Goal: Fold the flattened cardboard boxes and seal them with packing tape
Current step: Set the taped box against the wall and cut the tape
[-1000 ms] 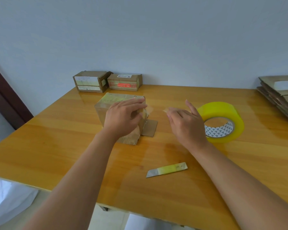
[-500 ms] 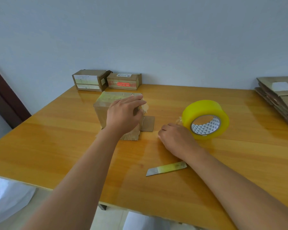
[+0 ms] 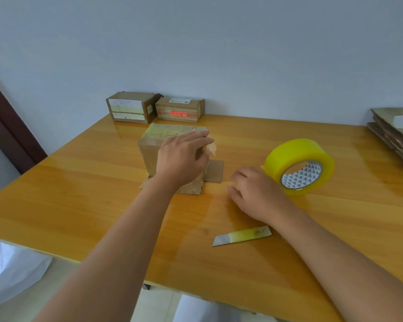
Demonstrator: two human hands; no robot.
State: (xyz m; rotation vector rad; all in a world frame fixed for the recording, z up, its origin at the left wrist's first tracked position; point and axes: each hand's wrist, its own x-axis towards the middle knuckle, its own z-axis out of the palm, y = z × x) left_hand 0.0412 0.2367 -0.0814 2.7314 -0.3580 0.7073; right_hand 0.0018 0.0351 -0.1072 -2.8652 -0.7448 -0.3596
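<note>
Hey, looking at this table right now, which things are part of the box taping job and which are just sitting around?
In the job:
- cardboard box, left hand resting on it
- yellow tape roll, right hand beside it
- cutter blade
- flattened boxes, far right

Lying about:
- two small boxes by the wall
- white bag below the table
</note>
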